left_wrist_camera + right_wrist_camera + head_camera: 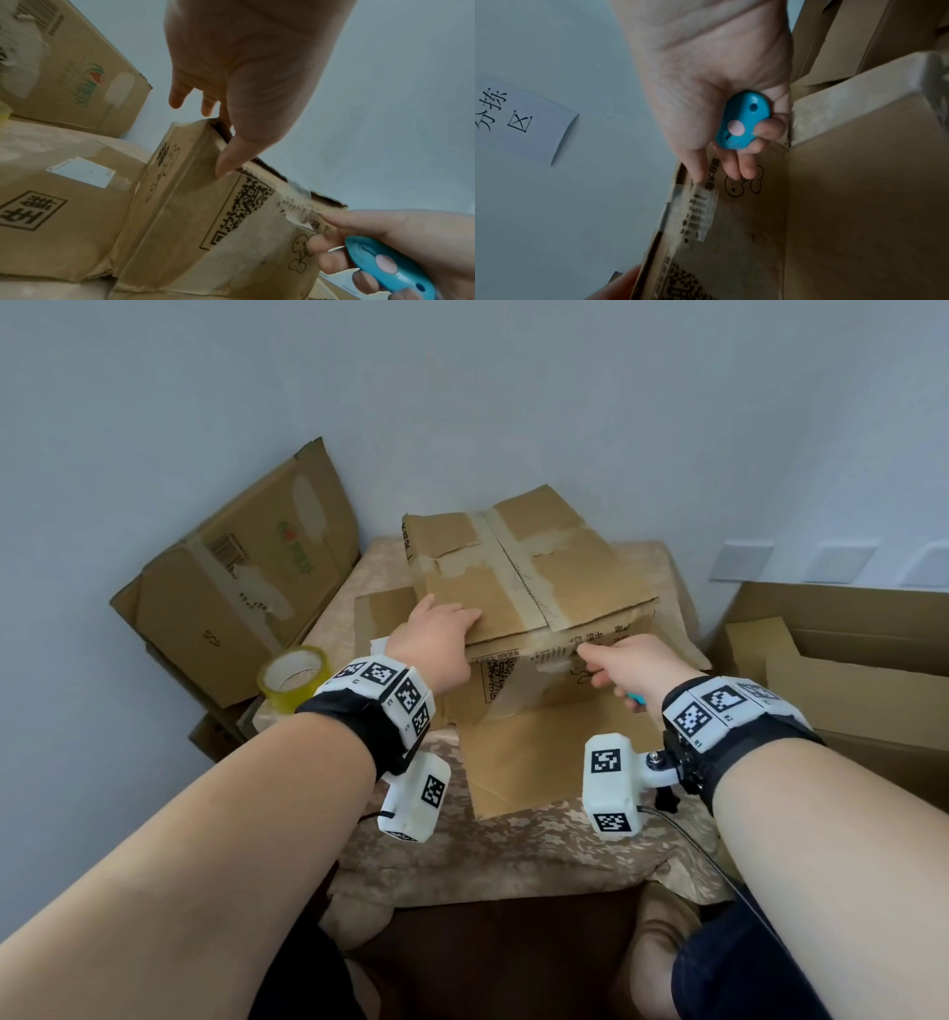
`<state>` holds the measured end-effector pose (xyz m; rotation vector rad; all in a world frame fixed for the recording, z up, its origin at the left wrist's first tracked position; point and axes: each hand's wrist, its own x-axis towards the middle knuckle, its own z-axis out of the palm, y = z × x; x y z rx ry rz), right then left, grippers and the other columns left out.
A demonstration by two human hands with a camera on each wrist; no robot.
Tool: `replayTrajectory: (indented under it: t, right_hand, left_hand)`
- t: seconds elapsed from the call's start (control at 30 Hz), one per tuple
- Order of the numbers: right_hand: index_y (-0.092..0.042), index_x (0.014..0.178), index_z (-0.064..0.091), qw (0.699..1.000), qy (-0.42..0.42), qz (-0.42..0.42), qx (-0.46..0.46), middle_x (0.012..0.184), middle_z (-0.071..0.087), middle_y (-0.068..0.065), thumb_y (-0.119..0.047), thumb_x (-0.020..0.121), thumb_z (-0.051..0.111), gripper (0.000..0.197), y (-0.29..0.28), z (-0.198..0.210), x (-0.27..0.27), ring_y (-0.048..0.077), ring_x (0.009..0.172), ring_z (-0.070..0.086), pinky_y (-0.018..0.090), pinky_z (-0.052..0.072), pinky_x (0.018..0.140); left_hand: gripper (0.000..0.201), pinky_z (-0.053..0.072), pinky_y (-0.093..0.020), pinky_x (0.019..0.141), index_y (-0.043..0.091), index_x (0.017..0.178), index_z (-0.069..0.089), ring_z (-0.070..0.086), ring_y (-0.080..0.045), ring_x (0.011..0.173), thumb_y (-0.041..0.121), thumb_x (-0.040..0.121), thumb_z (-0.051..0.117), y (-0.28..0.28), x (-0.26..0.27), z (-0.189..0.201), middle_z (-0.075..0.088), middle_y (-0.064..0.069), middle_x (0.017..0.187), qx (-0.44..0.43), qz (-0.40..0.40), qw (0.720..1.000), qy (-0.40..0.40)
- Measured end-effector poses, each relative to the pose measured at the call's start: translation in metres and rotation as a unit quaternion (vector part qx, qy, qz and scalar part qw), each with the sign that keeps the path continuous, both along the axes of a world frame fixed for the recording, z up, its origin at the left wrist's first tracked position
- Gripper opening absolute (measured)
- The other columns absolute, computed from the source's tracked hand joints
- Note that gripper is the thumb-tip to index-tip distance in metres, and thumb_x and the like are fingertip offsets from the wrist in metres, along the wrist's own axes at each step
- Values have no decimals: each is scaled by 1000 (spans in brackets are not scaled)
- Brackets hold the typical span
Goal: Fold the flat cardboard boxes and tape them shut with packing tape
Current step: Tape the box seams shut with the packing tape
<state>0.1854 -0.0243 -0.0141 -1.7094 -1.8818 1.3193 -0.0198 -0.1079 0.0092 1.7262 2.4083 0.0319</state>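
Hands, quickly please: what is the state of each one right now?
Left hand: open, fingers flat on top of the cardboard box.
Right hand: holds a small blue cutter in curled fingers, index finger on the tape.

Cloth-covered table point(513, 855): box point(518, 588), flat cardboard point(524, 762), tape roll point(292, 677).

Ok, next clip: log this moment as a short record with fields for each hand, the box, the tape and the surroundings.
left hand: left hand rests flat on top of the cardboard box, fingers straight
right hand: right hand grips a blue cutter; fingertips touch the tape strip on the box front
box: folded, top seam taped
tape roll: tape roll at the table's left edge, untouched
surroundings: flattened cardboard leaning against the wall
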Motion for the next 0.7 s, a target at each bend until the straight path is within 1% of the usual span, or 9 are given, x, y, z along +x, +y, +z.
replayTrajectory:
  t: [0.1,0.2,0.3,0.33,0.4,0.47,0.57,0.63,0.7]
  right_hand:
    - [-7,103,66,997,40,21,-55,95,67,2,-45,92,56,40,-6,-4,-17,14,60,43,23,37,48]
    - [-6,102,67,992,73,38,-98,95,68,2,-44,91,58,40,-11,-8,-31,12,59,42,21,35,45]
    - [-5,101,67,988,115,31,-102,89,67,3,-31,92,62,28,-13,-12,-39,12,57,42,20,34,41]
    - [-5,97,67,986,125,25,-104,85,65,4,-26,92,62,22,-13,-14,-40,12,56,41,20,33,39]
    - [-9,85,68,983,139,19,-117,84,61,7,-24,90,64,16,-13,-16,-39,14,59,42,22,34,43]
    - [-11,80,68,976,166,27,-139,88,61,8,-22,89,65,14,-13,-17,-34,15,63,44,24,33,48]
    - [-9,88,66,961,220,30,-163,85,64,1,-16,90,63,8,-15,-15,-26,10,61,46,18,35,42]
    - [-9,92,67,959,230,30,-165,88,65,0,-16,90,64,8,-17,-16,-24,10,63,47,18,36,43]
    - [-11,90,68,961,224,24,-163,89,65,0,-17,89,65,7,-18,-20,-25,10,64,47,19,36,45]
  left_hand:
    - [76,20,-48,116,26,148,26,10,-25,146,0,81,51,-5,-6,5,28,1,154,10,13,1000,18]
    - [74,23,-43,116,22,147,30,23,-25,142,-4,82,51,-5,-5,8,33,-3,150,18,-1,1000,-1]
    - [77,26,-33,114,21,149,26,27,-21,141,-4,82,54,1,4,13,28,-1,154,13,-66,998,-8]
    - [78,27,-32,114,22,150,24,26,-20,141,-4,82,53,5,7,14,25,0,155,5,-89,996,-9]
    - [83,25,-34,116,25,151,16,18,-20,145,-4,82,50,12,14,15,15,3,158,-24,-113,993,-22]
    - [83,16,-43,118,27,152,8,7,-21,147,1,84,49,17,19,14,5,4,160,-53,-121,990,-47]
    - [68,1,-51,118,27,152,7,-2,-23,147,17,94,42,25,19,10,-1,3,160,-78,-102,986,-110]
    - [54,-1,-55,116,24,152,10,-5,-27,146,22,102,29,31,17,8,-3,2,159,-94,-109,986,-83]
    - [51,-2,-57,115,25,152,9,-5,-28,146,37,104,18,35,15,6,-4,4,159,-95,-111,987,-64]
